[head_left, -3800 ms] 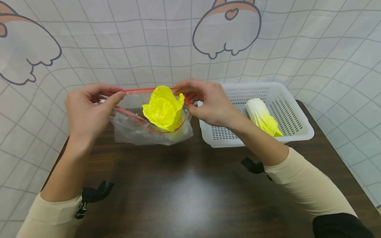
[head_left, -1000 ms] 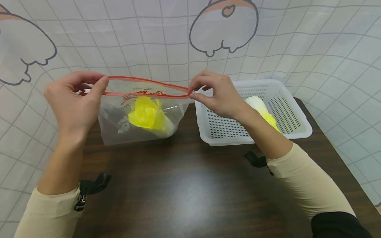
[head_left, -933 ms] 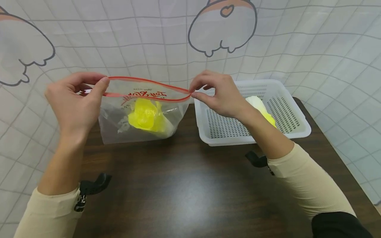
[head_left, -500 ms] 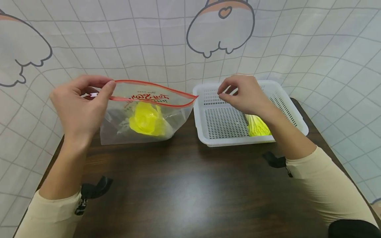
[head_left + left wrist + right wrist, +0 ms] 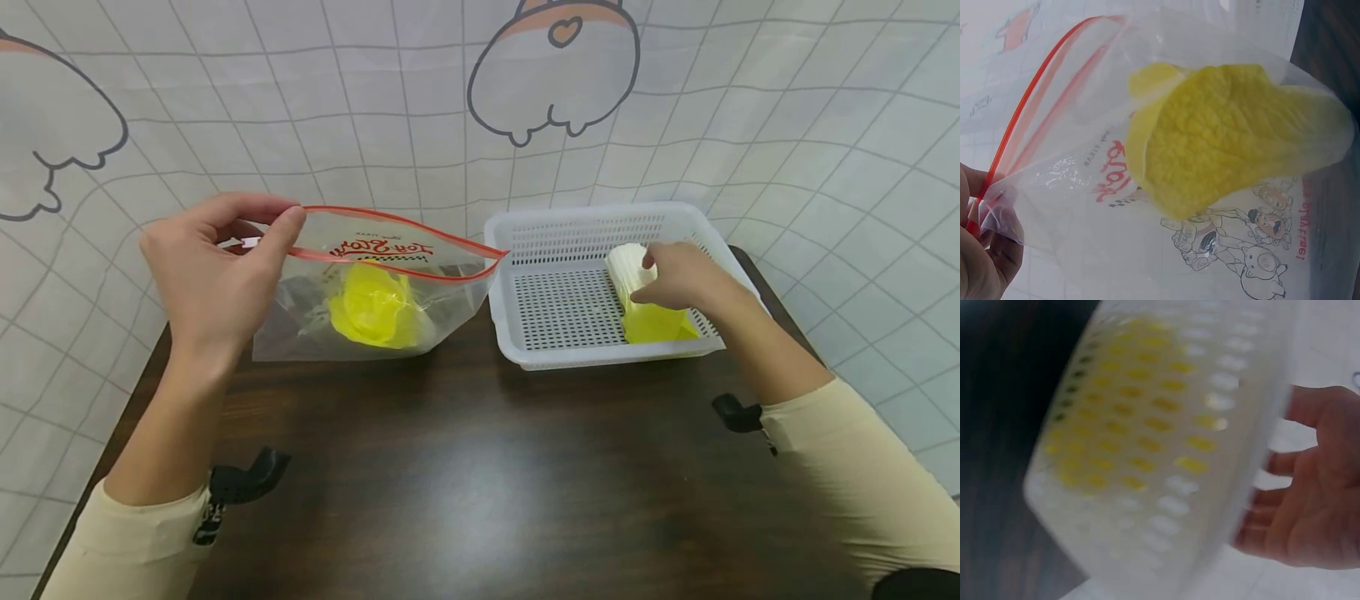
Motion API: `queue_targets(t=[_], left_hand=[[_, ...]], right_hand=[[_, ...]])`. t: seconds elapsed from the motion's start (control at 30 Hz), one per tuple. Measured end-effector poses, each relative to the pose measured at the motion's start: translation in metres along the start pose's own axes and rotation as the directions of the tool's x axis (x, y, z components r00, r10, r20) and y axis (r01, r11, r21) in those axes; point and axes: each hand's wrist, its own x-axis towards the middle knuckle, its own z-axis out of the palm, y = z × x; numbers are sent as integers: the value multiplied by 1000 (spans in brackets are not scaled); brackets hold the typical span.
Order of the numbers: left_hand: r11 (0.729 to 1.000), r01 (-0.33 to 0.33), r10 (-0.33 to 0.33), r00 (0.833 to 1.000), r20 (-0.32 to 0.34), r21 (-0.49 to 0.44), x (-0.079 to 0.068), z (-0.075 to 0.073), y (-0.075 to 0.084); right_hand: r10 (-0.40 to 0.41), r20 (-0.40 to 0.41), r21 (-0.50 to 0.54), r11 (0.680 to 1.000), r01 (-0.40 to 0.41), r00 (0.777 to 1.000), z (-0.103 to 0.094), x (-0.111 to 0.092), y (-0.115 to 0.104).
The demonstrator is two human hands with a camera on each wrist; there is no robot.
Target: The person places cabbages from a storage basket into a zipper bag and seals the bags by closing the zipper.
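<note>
My left hand [image 5: 217, 271] pinches the left top corner of a clear zip bag [image 5: 300, 321] with a red seal strip. The bag's mouth gapes, and its right corner hangs free. Inside sits a yellow napa cabbage [image 5: 378, 308], leafy end up; the left wrist view shows this cabbage [image 5: 1210, 137] through the printed plastic. At the basket's right side, my right hand [image 5: 686, 279] reaches over a second napa cabbage [image 5: 656, 323], thumb and fingers apart; firm contact is not visible. In the right wrist view, the right hand [image 5: 1316, 487] is behind the basket wall, fingers loosely bent.
A white perforated plastic basket [image 5: 555, 308] stands on the right half of the dark wooden table [image 5: 420, 467], holding the second cabbage. Its rim lies close to the bag's right corner. Behind hangs a white gridded cloth [image 5: 337, 108] with cartoon prints.
Earlier, both hands held the bag's mouth while the cabbage sank inside it. My right hand has since let go of the right corner and moved right, down into the basket.
</note>
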Motion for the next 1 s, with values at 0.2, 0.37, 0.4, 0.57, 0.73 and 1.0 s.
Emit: queue_targets(t=[0.2, 0.37, 0.4, 0.57, 0.73, 1.0], left_hand=[[1000, -3, 3, 1000, 11, -8, 1, 3, 0], [1000, -4, 5, 1000, 15, -16, 2, 5, 1], [1000, -5, 5, 1000, 16, -16, 2, 5, 1], [1000, -3, 3, 1000, 21, -16, 2, 6, 1], [1000, 3, -2, 1000, 17, -12, 2, 4, 2], [1000, 3, -3, 1000, 13, -23, 2, 2, 6]], right_hand=[[97, 59, 0, 995, -97, 993, 13, 2, 22], [100, 76, 14, 995, -101, 992, 16, 1, 27], [97, 83, 27, 995, -100, 992, 17, 1, 28], [88, 118, 59, 994, -96, 989, 23, 0, 31], [98, 127, 63, 992, -106, 987, 28, 1, 32], [89, 115, 63, 993, -97, 989, 31, 5, 33]])
